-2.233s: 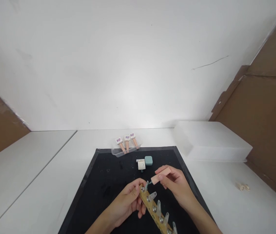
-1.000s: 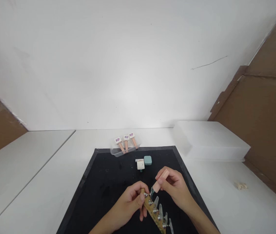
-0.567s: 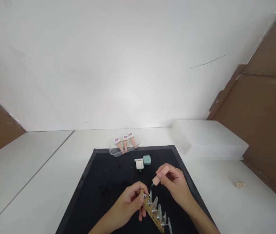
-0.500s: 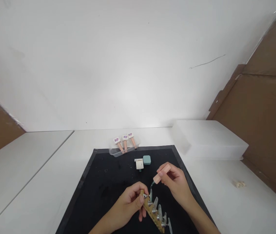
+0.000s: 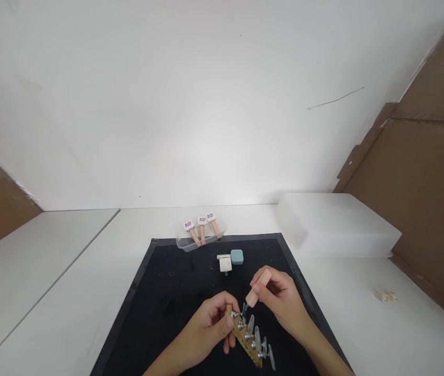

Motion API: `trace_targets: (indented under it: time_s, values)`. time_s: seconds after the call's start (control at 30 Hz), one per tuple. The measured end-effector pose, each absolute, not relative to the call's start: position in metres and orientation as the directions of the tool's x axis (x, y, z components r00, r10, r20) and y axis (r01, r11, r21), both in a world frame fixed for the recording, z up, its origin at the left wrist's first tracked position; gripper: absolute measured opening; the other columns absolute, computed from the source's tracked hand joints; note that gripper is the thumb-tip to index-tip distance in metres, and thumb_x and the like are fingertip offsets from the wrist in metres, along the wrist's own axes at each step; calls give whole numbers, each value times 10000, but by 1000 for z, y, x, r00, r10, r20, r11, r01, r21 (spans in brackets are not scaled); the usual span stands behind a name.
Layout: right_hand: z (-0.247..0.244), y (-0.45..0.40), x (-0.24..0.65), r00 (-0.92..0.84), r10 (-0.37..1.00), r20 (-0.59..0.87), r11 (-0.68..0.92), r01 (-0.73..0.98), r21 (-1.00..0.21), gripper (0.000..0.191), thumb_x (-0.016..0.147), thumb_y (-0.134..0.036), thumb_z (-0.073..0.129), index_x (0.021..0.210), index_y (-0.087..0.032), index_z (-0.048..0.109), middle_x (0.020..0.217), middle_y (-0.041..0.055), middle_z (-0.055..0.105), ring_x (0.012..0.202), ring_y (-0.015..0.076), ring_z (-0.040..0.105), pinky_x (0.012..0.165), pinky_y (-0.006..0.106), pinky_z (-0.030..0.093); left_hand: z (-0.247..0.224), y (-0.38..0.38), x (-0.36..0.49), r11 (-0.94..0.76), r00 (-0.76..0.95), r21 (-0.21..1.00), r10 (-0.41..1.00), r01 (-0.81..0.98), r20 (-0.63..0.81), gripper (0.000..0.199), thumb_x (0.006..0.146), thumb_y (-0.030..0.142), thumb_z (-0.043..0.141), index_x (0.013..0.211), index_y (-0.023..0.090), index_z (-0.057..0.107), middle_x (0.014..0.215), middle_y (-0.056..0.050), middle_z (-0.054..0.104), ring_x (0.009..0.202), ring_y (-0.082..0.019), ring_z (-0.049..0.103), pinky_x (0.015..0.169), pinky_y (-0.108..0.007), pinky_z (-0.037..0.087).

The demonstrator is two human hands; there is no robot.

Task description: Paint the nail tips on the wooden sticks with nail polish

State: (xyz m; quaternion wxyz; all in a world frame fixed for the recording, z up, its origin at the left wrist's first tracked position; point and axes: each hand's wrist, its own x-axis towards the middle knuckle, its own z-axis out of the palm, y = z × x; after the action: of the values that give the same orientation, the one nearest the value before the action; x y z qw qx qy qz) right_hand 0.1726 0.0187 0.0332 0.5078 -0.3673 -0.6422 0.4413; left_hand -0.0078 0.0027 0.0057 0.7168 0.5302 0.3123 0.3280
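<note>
The small white labels (image 5: 201,221) on three tools bear print (purplish, too small to read).

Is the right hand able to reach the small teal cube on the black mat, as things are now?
Probably yes. The teal cube lies just beyond the right hand on the black mat, with nothing between them. But that hand grips a pink brush handle, so it must free itself first.
</note>
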Motion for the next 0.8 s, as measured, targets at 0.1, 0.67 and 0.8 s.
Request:
trace_targets:
  time_s: [0.1,0.67,0.8]
  values:
    - [34,20,173,-179,932,316,329,42,-944,320,847,-335,579,560,-194,550,586,14,620,561,148,542,518,253,398,4,1,-9,224,595,965,797,-136,-101,449,704,585,597,821,168,476,584,46,482,479,-63,476,445,-174,395]
    - [32,18,173,-218,910,354,364,8,-931,329,814,-380,616,551,-194,550,584,14,619,521,138,522,487,244,386,7,-1,-8,213,591,970,800,-118,-104,456,703,593,591,827,168,483,585,51,462,488,-64,475,444,-173,391]
    - [32,20,172,-154,919,363,368,3,-930,328,840,-314,601,539,-197,548,558,4,625,534,143,540,517,250,401,4,-3,-9,213,590,969,801,-126,-100,456,699,590,598,823,166,486,582,55,452,490,-63,471,441,-167,385]
